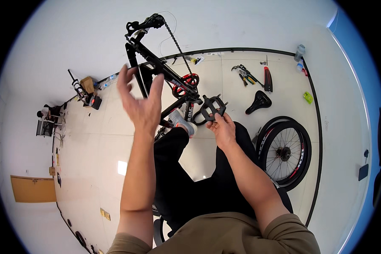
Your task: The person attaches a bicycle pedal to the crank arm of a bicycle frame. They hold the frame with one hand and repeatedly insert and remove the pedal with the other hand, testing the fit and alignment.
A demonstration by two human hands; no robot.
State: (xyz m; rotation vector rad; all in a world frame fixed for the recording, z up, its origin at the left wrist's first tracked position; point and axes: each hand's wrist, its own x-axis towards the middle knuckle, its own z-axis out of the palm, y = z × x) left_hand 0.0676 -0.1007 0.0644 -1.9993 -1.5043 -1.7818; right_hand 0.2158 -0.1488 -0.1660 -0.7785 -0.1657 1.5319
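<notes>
right hand (222, 129) closed around the black pedal (213, 107) at frame centre, a rigid, light, toothed part best held by its side edges; left hand (140, 101) raised, spread open, empty

The pedal (213, 108) under the right hand (222, 129) is black, as are the bicycle frame (161, 67), the saddle (258, 102) and the tyres of the wheels (285, 152), whose rims carry red marks. The chainring (187, 82) is red, the shoe (183, 121) grey with a white sole, the trousers black and the shirt sleeves olive-brown. The floor (93, 144) is pale cream with a black border line
</notes>
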